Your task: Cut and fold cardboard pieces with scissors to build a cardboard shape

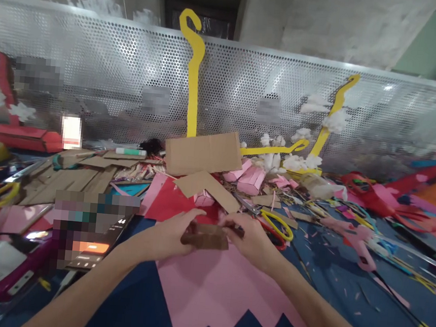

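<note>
Between my two hands is a small piece of brown cardboard (208,238), folded or bent along its length. My left hand (175,233) grips its left end, and my right hand (244,234) pinches the right end. Below it lies a pink sheet (222,286) with a zigzag-cut near edge. Just beyond the hands are a red sheet (163,199) and a bent strip of cardboard (210,188). Scissors with yellow handles (277,224) rest right of my right hand.
A cardboard box with a tall yellow paper hook (194,90) stands at the back against a perforated metal panel (127,64). Left are a phone (100,245) and cardboard pieces (75,176). A pink glue gun (356,242) lies right, among paper scraps on blue cloth (126,298).
</note>
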### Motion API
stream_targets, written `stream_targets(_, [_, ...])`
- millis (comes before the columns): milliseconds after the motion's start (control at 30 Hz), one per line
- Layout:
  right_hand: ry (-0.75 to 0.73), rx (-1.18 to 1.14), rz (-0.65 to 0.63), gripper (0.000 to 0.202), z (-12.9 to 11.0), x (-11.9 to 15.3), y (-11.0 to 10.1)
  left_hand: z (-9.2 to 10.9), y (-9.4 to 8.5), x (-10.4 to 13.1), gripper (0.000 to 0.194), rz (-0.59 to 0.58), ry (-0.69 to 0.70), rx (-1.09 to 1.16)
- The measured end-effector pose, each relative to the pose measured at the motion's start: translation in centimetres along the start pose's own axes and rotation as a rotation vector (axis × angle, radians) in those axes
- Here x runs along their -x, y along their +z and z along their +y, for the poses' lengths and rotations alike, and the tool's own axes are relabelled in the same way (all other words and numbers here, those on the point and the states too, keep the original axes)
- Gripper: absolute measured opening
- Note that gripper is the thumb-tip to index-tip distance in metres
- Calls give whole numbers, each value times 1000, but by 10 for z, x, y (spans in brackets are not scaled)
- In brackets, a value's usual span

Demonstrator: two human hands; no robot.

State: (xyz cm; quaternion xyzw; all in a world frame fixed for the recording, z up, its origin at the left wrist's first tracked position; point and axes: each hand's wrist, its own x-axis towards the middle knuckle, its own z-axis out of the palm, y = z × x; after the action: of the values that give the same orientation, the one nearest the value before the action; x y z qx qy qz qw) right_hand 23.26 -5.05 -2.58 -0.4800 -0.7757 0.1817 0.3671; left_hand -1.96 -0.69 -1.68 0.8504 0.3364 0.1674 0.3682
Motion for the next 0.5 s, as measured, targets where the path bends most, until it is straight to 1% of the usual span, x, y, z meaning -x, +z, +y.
stream_targets(67, [-18, 78, -19, 17, -8, 0, 5, 1, 5, 0, 67, 11, -24, 0])
stream_targets(200, [-45, 170, -54, 19, -17, -1, 11, 9, 11, -2, 61, 31, -57, 21])
stream_targets(333, [-50, 183, -68, 20, -13, -3, 13, 10, 11, -3, 54, 18, -45, 34])
stream_targets(500, [-49, 126, -62, 18, -9, -4, 13, 6, 12, -4, 55, 18, 10, 81])
